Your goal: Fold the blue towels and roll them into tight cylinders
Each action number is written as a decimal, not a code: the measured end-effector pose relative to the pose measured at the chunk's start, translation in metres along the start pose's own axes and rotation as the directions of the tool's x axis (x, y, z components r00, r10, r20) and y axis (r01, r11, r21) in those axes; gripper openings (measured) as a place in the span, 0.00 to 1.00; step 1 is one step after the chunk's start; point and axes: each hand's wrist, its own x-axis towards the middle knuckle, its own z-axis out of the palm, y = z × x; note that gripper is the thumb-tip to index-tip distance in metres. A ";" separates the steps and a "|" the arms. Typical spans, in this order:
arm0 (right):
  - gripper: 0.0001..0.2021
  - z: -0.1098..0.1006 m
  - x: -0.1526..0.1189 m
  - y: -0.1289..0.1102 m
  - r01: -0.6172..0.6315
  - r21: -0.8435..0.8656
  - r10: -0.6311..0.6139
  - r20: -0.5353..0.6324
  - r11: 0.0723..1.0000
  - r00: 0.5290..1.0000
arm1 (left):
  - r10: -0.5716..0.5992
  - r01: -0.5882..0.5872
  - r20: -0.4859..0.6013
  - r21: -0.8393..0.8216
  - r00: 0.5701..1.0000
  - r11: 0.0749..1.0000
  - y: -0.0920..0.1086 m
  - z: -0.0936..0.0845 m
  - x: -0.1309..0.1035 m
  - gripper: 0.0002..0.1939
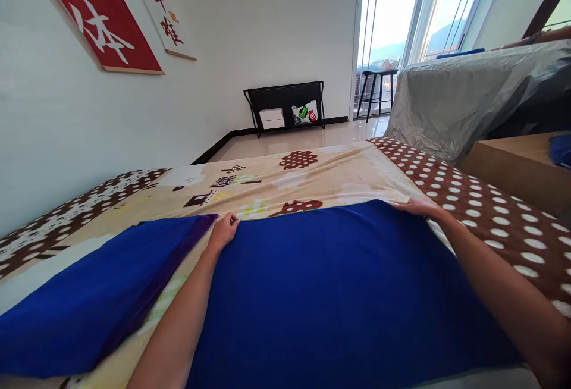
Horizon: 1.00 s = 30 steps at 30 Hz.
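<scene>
A wide blue cloth (339, 294) lies spread across the patterned blanket (348, 169). Its far left corner is pinched between the fingers of my left hand (224, 229). My right hand (418, 206) is closed at the far right corner, where the edge rises slightly; part of its grip is hidden. To the left, apart from my left hand, is a second blue cloth (89, 288) with a dark purple strip along its right side.
Brown polka-dot borders run along both sides of the blanket. Beyond it, a black rack (285, 94) stands against the wall, and a dark stool (377, 88) is near the window. On the right are furniture under a plastic sheet (450, 94) and a cardboard box (513, 166).
</scene>
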 end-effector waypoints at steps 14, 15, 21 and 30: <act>0.31 -0.004 -0.026 0.005 0.159 0.342 -0.112 -0.152 0.926 0.982 | -0.004 0.007 -0.043 0.081 0.999 0.997 0.001 0.011 -0.006 0.12; 0.32 -0.004 -0.027 0.005 0.176 0.371 -0.123 -0.160 0.912 0.979 | -0.006 0.010 -0.046 0.076 0.999 0.997 0.000 0.011 -0.006 0.12; 0.31 -0.003 -0.022 0.003 0.289 0.458 -0.179 -0.269 0.841 0.946 | -0.014 0.018 -0.072 0.043 0.997 0.999 -0.002 0.012 -0.006 0.12; 0.18 0.013 -0.016 0.012 0.279 0.286 -0.172 -0.348 0.917 0.922 | -0.041 0.044 -0.110 0.025 0.993 0.999 0.000 0.009 -0.009 0.15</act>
